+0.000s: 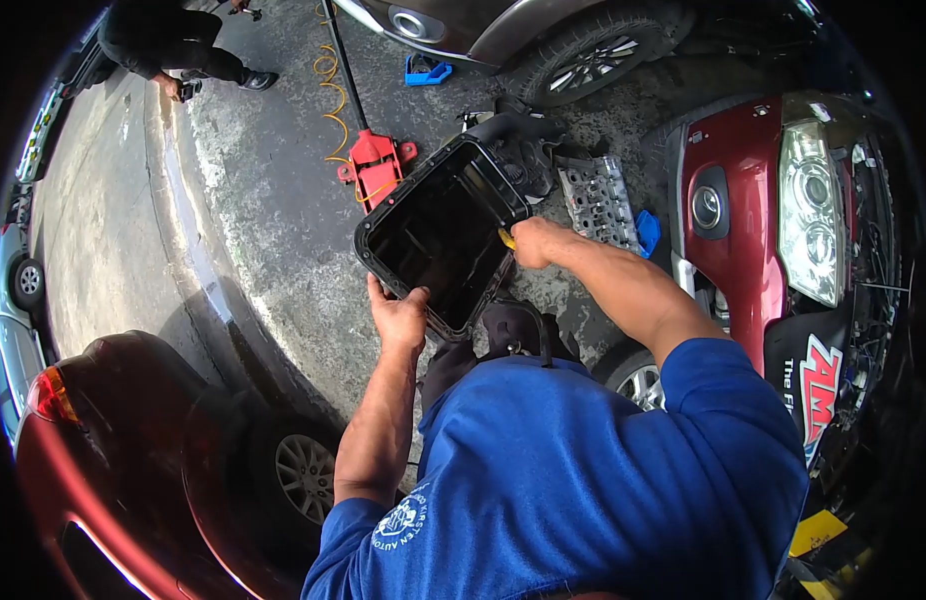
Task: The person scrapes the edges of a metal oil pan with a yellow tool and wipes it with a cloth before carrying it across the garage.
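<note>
A black, rectangular oil pan point(411, 190) with a flanged rim is held in front of me, its dark hollow inside facing up. My left hand point(398, 318) is closed on the pan's near left edge, thumb over the rim and fingers beneath. My right hand point(536, 243) is closed around a small tool with a yellow handle point(506, 238), at the pan's right edge. The fist hides most of the tool, so its working end cannot be made out.
Beyond the pan lie a red floor jack point(374, 160) and a coiled yellow hose point(335, 115). A metal cylinder head point(595, 198) rests on the floor to the right. Cars surround me, including a maroon bumper point(738, 190). Another person point(168, 40) bends at upper left.
</note>
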`<action>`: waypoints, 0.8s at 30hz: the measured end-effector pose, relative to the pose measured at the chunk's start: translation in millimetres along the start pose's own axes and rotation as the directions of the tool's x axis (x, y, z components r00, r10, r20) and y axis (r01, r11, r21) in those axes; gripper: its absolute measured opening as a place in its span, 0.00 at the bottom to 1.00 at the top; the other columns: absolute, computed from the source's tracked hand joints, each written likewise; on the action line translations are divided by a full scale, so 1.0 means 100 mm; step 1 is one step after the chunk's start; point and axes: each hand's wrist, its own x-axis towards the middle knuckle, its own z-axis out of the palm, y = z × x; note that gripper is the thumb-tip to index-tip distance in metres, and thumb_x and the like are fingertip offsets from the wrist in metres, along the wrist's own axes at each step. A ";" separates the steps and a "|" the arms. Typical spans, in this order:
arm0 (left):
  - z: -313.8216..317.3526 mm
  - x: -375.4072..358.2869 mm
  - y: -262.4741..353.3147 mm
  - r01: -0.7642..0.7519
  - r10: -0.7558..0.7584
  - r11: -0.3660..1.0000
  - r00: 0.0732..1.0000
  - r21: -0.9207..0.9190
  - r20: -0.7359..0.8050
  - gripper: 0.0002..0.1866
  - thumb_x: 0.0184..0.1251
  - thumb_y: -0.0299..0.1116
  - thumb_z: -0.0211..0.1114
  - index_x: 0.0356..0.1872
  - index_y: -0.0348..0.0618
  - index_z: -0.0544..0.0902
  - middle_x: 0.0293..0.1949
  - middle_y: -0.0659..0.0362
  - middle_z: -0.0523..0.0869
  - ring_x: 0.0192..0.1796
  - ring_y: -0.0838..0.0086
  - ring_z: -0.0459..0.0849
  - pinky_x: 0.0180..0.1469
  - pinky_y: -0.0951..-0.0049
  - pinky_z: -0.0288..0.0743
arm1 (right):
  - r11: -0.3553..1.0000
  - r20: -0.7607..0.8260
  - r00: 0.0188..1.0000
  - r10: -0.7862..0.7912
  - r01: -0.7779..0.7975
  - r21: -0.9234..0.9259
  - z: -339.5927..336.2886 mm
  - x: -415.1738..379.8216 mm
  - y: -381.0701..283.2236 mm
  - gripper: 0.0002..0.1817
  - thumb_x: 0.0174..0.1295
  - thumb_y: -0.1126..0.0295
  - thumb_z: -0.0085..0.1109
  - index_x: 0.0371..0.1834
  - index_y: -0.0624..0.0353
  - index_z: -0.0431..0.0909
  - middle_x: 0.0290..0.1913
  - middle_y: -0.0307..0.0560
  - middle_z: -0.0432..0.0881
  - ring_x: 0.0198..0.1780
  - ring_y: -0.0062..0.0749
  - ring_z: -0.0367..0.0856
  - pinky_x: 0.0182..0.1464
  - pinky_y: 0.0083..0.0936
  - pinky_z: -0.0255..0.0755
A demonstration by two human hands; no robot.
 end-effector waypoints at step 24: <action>-0.04 0.04 -0.05 0.009 -0.011 1.000 0.998 0.028 0.070 0.45 0.52 0.10 0.60 0.75 0.39 0.56 0.57 0.50 0.81 0.55 0.63 0.85 0.57 0.67 0.81 | 0.970 0.171 0.982 -0.077 0.114 -0.214 0.03 0.25 0.39 0.20 0.57 0.63 0.65 0.50 0.62 0.87 0.45 0.58 0.89 0.48 0.54 0.88 0.50 0.43 0.80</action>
